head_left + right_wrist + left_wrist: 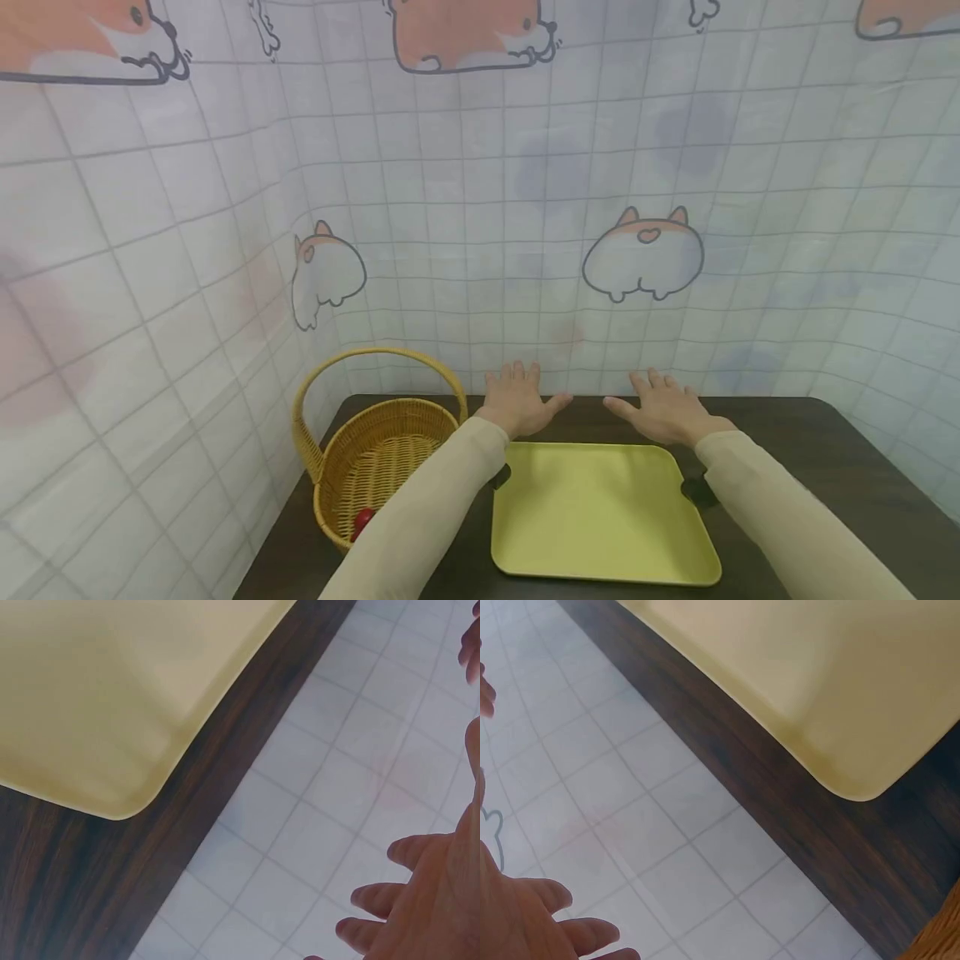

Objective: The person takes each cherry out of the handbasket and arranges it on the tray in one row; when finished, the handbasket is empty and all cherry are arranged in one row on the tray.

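Observation:
Both hands are held out over the far side of the table, fingers spread and holding nothing. In the head view the left hand [519, 403] is just beyond the far left corner of a yellow tray [600, 512]. The right hand [663, 410] is beyond the tray's far right corner, its thumb pointing toward the left thumb. A wicker basket [397, 417] with a tall handle stands left of the tray. Low inside it shows a red round thing [364, 518], partly hidden by the left sleeve. Each wrist view shows a tray corner and that side's spread fingers.
The dark wooden table [795, 450] ends at a white checked cloth [480, 208] printed with dogs, which hangs behind and at the sides. Dark wrist bands [699, 492] sit under the sleeves, above the tray's edges.

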{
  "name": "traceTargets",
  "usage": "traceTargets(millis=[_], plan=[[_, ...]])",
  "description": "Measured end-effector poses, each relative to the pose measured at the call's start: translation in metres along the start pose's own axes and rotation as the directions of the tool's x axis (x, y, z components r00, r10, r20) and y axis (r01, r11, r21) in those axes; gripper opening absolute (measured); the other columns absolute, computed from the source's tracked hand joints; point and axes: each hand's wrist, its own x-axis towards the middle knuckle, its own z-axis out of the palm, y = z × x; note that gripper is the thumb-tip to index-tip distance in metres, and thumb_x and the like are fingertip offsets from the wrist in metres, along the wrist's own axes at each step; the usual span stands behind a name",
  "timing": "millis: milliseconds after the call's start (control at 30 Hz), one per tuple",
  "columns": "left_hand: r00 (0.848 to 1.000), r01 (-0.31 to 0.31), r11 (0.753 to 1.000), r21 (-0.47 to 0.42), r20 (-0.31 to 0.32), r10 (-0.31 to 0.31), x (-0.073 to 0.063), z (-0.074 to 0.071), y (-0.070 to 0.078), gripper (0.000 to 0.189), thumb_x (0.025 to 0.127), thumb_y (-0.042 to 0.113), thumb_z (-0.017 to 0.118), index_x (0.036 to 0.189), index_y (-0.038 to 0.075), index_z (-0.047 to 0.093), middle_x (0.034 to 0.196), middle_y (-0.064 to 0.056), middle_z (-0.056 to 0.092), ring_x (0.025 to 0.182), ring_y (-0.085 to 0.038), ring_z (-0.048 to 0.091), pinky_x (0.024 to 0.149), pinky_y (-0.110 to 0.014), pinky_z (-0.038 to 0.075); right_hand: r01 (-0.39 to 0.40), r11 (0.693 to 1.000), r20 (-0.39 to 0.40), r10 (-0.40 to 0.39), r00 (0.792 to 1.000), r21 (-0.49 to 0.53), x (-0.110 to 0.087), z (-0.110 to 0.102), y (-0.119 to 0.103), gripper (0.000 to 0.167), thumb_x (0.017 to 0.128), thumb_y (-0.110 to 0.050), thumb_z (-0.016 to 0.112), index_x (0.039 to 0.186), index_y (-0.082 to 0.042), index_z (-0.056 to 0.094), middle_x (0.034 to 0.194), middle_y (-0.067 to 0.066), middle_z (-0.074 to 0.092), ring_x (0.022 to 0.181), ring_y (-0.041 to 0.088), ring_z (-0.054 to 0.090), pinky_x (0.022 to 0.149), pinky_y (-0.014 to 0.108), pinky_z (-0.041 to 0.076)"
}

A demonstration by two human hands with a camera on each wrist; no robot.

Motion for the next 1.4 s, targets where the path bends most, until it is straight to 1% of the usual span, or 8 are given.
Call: traceTargets(millis=[300, 567, 733, 867, 967, 1100, 1267, 1400], plan=[[1.0, 0.0, 1.0, 0.011, -0.001, 0.0, -0.001, 0.0, -0.003, 0.094, 0.088, 0.08, 0.018, 0.157, 0.015, 0.022, 0.159, -0.015, 0.024, 0.146, -0.033, 0.022, 0.113, -0.06, 0.018, 0.021, 1.0, -0.022, -0.021, 1.0, 0.021, 0.002, 0.004, -0.011, 0.095, 0.094, -0.069, 0.035, 0.15, 0.007, 0.027, 0.152, 0.038, 0.017, 0.137, 0.059, 0.015, 0.103, 0.073, 0.016], [1.0, 0.008, 1.0, 0.029, -0.014, -0.008, -0.003, 0.004, -0.009, 0.096, 0.087, 0.081, 0.015, 0.157, 0.015, 0.02, 0.16, -0.017, 0.022, 0.146, -0.036, 0.021, 0.112, -0.061, 0.018, 0.02, 1.0, -0.016, -0.02, 1.0, 0.003, 0.005, 0.008, -0.013, 0.097, 0.093, -0.071, 0.033, 0.15, 0.007, 0.025, 0.152, 0.04, 0.015, 0.136, 0.062, 0.014, 0.102, 0.074, 0.015], [0.999, 0.009, 1.0, 0.015, -0.034, -0.008, -0.008, 0.006, -0.007, 0.096, 0.088, 0.081, 0.017, 0.157, 0.014, 0.021, 0.159, -0.018, 0.022, 0.146, -0.036, 0.02, 0.112, -0.063, 0.015, 0.032, 0.999, -0.058, -0.032, 0.998, -0.005, 0.005, 0.01, -0.011, 0.097, 0.092, -0.071, 0.036, 0.15, 0.006, 0.027, 0.152, 0.039, 0.016, 0.136, 0.061, 0.015, 0.103, 0.074, 0.013], [0.999, -0.006, 1.0, -0.022, -0.043, 0.005, -0.016, 0.009, -0.004, 0.097, 0.088, 0.081, 0.019, 0.157, 0.013, 0.02, 0.16, -0.019, 0.021, 0.146, -0.037, 0.018, 0.112, -0.064, 0.012, 0.058, 0.997, -0.099, -0.063, 0.993, -0.056, 0.002, 0.014, -0.011, 0.096, 0.091, -0.072, 0.039, 0.149, 0.005, 0.031, 0.152, 0.038, 0.018, 0.136, 0.059, 0.018, 0.103, 0.074, 0.014], [0.999, -0.025, 0.999, -0.034, -0.029, 0.024, -0.023, 0.016, -0.003, 0.096, 0.088, 0.08, 0.017, 0.157, 0.014, 0.018, 0.16, -0.017, 0.018, 0.147, -0.036, 0.017, 0.113, -0.062, 0.013, 0.068, 0.993, -0.09, -0.077, 0.993, -0.093, -0.004, 0.02, -0.013, 0.098, 0.09, -0.074, 0.037, 0.15, 0.004, 0.031, 0.153, 0.037, 0.019, 0.136, 0.058, 0.02, 0.104, 0.073, 0.014], [0.998, -0.057, 0.997, -0.042, -0.02, 0.057, -0.037, 0.031, -0.002, 0.095, 0.088, 0.08, 0.015, 0.157, 0.016, 0.019, 0.161, -0.015, 0.019, 0.147, -0.034, 0.018, 0.113, -0.059, 0.016, 0.067, 0.994, -0.046, -0.071, 0.996, -0.085, -0.014, 0.033, -0.014, 0.099, 0.09, -0.076, 0.033, 0.15, 0.002, 0.031, 0.152, 0.036, 0.021, 0.136, 0.058, 0.022, 0.104, 0.072, 0.016], [0.991, -0.133, 0.988, -0.08, -0.014, 0.132, -0.065, 0.047, -0.001, 0.093, 0.089, 0.079, 0.013, 0.157, 0.016, 0.022, 0.16, -0.013, 0.024, 0.146, -0.032, 0.021, 0.114, -0.057, 0.018, 0.06, 0.998, -0.027, -0.06, 0.998, -0.01, -0.03, 0.053, -0.015, 0.097, 0.091, -0.075, 0.033, 0.15, 0.001, 0.033, 0.151, 0.035, 0.025, 0.134, 0.059, 0.025, 0.103, 0.073, 0.018], [0.975, -0.22, 0.969, -0.108, -0.066, 0.214, -0.091, 0.056, 0.001, 0.087, 0.092, 0.075, 0.015, 0.153, 0.015, 0.032, 0.155, -0.01, 0.036, 0.142, -0.029, 0.033, 0.112, -0.052, 0.027, 0.05, 0.995, -0.043, -0.047, 0.998, 0.081, -0.047, 0.07, -0.017, 0.095, 0.091, -0.074, 0.034, 0.149, 0.003, 0.034, 0.149, 0.036, 0.028, 0.132, 0.06, 0.028, 0.102, 0.072, 0.022]])
